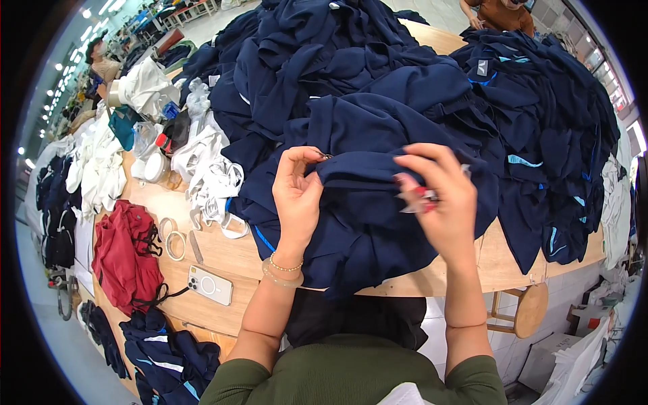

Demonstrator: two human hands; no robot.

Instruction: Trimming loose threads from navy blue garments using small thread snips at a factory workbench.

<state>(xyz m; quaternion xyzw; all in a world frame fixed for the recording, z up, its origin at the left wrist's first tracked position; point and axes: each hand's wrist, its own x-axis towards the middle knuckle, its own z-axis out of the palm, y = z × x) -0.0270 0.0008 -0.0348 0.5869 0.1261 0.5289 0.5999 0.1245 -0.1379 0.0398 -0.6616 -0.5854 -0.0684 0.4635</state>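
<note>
The left hand [297, 196] pinches a fold of the navy garment [364, 202], fingers closed on the cloth. The right hand [442, 199] has its fingers clamped on small red-handled thread snips [418, 197], their long axis running left to right with the tip toward the left hand. The garment drapes over the near edge of the wooden tabletop [223, 256], in front of a heap of navy clothes [405, 74].
</note>
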